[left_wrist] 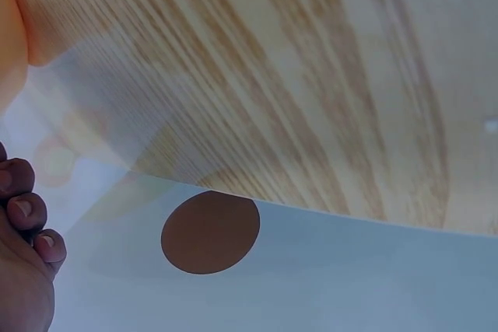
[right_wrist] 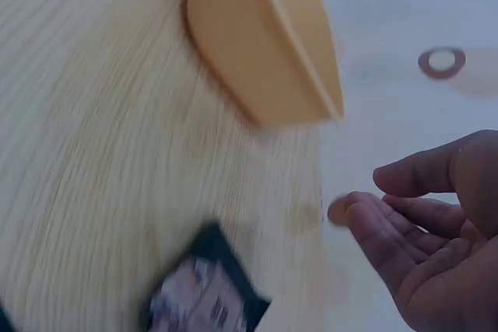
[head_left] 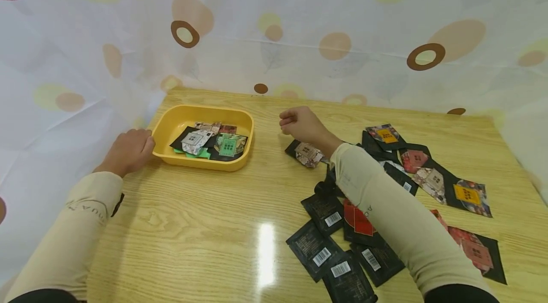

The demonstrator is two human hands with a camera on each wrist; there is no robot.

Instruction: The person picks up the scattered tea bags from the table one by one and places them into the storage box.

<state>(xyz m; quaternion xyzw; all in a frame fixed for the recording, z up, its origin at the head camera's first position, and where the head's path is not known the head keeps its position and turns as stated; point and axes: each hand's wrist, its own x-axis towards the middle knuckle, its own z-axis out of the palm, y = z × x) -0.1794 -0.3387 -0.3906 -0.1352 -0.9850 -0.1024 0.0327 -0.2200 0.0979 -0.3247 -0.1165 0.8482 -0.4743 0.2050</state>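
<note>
My left hand holds the left end of the yellow tray, thumb at its rim. In the left wrist view several of its fingers are curled, while the rest fall outside the frame. Several small flat packets, black with patterned and green labels, lie inside the tray. Right of the tray, my right hand hovers above the table, thumb and fingers apart with nothing between them. Just below it lies a black packet with a floral label, also seen in the right wrist view.
Black packets with barcodes lie at the front right of the wooden table. More packets with orange and red labels overlap farther right, partly behind my right forearm. A patterned white curtain hangs along the back and left edges.
</note>
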